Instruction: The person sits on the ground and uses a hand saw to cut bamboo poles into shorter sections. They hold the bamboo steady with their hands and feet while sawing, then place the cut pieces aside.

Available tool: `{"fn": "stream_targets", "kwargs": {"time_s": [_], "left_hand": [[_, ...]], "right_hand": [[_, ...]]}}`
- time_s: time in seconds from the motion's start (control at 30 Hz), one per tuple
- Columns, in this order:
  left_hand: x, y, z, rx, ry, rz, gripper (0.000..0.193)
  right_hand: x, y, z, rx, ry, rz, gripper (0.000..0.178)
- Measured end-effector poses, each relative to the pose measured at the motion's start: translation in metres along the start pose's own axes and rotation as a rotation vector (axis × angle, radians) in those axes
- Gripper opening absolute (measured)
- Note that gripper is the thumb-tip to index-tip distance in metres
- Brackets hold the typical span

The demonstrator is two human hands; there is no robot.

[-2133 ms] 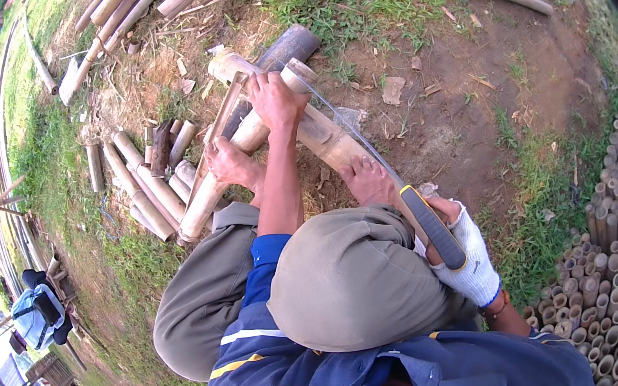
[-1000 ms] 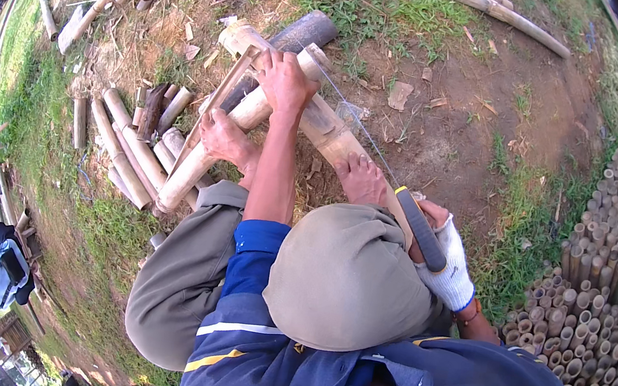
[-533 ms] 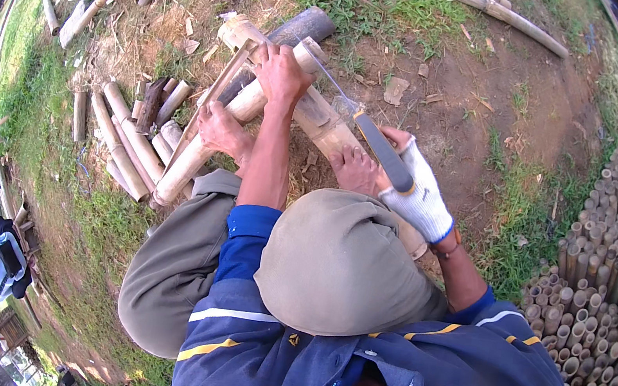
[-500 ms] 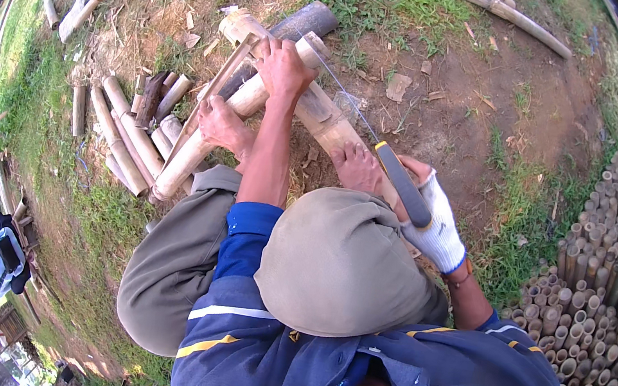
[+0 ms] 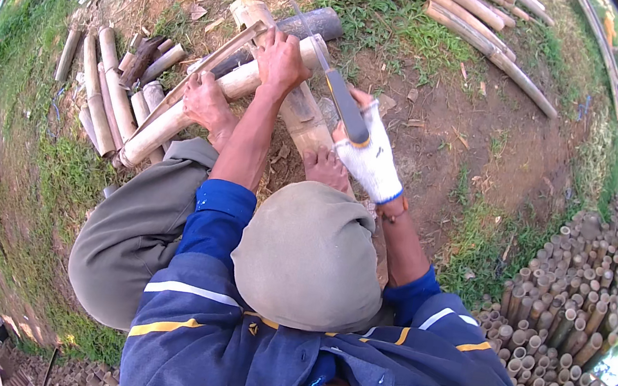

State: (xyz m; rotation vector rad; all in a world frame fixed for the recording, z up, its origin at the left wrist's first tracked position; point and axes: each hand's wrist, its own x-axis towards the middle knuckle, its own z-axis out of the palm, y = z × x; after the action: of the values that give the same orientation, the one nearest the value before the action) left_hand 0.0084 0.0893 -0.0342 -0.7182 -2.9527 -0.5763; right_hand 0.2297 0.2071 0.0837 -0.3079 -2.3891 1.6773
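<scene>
My bare left hand point(image 5: 282, 61) is closed around a pale bamboo pole point(image 5: 244, 80) near its far end. A split bamboo strip point(image 5: 205, 60) lies along the pole's left side, its end by my left fingers. My right hand point(image 5: 371, 146), in a white knit glove, grips the grey-and-yellow handle of a handsaw point(image 5: 346, 105). The saw's thin blade crosses the pole's end just right of my left hand and reaches beyond it. My left foot point(image 5: 209, 106) presses on the pole, and my right foot point(image 5: 326, 169) rests on a thicker bamboo piece point(image 5: 301, 117) beneath it.
A dark log point(image 5: 323, 24) lies under the pole's far end. Short bamboo offcuts point(image 5: 105, 97) lie to the left, and long poles point(image 5: 487, 48) lie at the far right. Cut bamboo pieces point(image 5: 554, 330) stand densely stacked at the near right.
My right hand has pushed the handsaw forward and leftward, so more of its blade sticks out past the pole. My left hand keeps its grip. The whole view has shifted slightly.
</scene>
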Motion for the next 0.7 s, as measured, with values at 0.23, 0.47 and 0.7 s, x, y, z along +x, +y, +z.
{"fn": "stream_targets", "kwargs": {"time_s": [0.23, 0.47, 0.7], "left_hand": [[0.002, -0.003, 0.002, 0.035, -0.017, -0.052, 0.068], [0.008, 0.000, 0.004, 0.043, 0.021, -0.043, 0.055], [-0.008, 0.002, -0.002, 0.019, -0.090, -0.106, 0.051]], "right_hand": [[-0.157, -0.012, -0.056, -0.243, -0.159, 0.397, 0.057], [0.079, 0.017, 0.038, 0.019, 0.025, -0.139, 0.051], [-0.131, 0.015, -0.057, -0.196, -0.170, 0.319, 0.060]]}}
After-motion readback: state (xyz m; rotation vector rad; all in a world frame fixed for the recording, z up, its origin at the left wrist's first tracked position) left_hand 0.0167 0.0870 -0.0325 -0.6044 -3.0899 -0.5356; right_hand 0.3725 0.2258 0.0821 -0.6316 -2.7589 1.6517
